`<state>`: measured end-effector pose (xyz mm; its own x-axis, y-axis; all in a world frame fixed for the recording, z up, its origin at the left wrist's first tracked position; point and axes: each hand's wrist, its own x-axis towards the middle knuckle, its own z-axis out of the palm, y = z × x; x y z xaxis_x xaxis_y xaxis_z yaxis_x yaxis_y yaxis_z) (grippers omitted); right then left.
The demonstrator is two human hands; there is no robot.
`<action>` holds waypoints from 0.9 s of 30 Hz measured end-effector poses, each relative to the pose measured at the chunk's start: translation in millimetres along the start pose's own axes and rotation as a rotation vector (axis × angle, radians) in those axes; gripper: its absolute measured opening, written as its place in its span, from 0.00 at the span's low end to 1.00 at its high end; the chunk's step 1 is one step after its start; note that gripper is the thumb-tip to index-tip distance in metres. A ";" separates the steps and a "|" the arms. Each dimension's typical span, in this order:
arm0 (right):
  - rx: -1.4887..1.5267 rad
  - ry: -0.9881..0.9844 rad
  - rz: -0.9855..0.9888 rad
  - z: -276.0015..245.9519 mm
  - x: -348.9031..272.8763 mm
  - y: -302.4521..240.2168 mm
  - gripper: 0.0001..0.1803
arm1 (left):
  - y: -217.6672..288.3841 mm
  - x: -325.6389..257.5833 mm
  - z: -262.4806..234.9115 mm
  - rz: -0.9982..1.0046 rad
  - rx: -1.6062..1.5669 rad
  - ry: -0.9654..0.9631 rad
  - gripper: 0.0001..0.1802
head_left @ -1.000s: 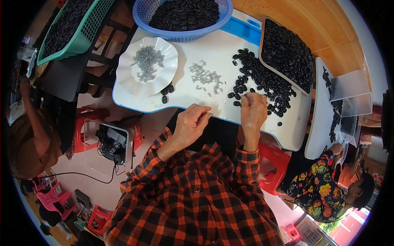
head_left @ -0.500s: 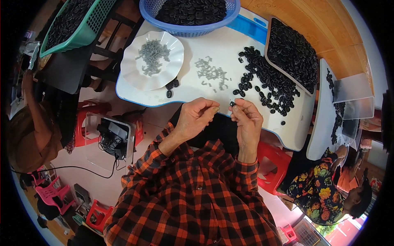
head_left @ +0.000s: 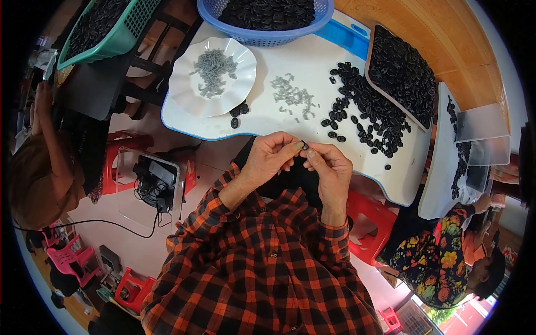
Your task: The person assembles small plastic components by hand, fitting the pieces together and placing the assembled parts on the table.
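Note:
A small black oval piece (head_left: 305, 146) is pinched at the fingertips of my right hand (head_left: 330, 168), just past the near edge of the table. My left hand (head_left: 273, 157) is closed in a pinch, its thumb and forefinger meeting the same piece from the left. Whatever else lies between the left fingertips is hidden. Beyond my hands, small clear-grey pins (head_left: 294, 96) are scattered on the white table (head_left: 268, 125). More pins (head_left: 213, 72) are heaped on a white wavy-rimmed plate (head_left: 181, 103). To the right spreads a pile of loose black oval pieces (head_left: 365, 97).
A blue basket (head_left: 268, 38) of black parts stands at the far side. At the right is a full tray (head_left: 399, 75); a green basket (head_left: 106, 54) is at the far left. A clear bin with cables (head_left: 153, 184) stands left. Other people sit at both sides.
My hands have come together: the left fingertips, apart from the black piece before, now meet it. The right hand has moved slightly left.

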<state>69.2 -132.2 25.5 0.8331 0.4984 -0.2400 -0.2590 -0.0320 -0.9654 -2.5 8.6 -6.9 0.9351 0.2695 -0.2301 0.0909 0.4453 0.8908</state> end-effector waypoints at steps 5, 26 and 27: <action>-0.096 0.022 -0.124 -1.7 0.2 0.8 0.11 | 0.4 1.9 -2.6 -0.104 -0.133 -0.017 0.11; -0.421 0.018 -0.439 2.6 1.3 7.4 0.05 | -1.8 -1.7 -0.4 -0.230 -0.233 -0.037 0.10; -0.422 0.027 -0.424 1.8 1.1 8.4 0.04 | -1.7 -2.3 0.9 -0.231 -0.233 -0.038 0.10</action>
<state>67.1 -130.4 17.2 0.8348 0.5210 0.1777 0.3108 -0.1797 -0.9333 -4.5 6.5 -7.6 0.9115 0.1087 -0.3967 0.2251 0.6753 0.7023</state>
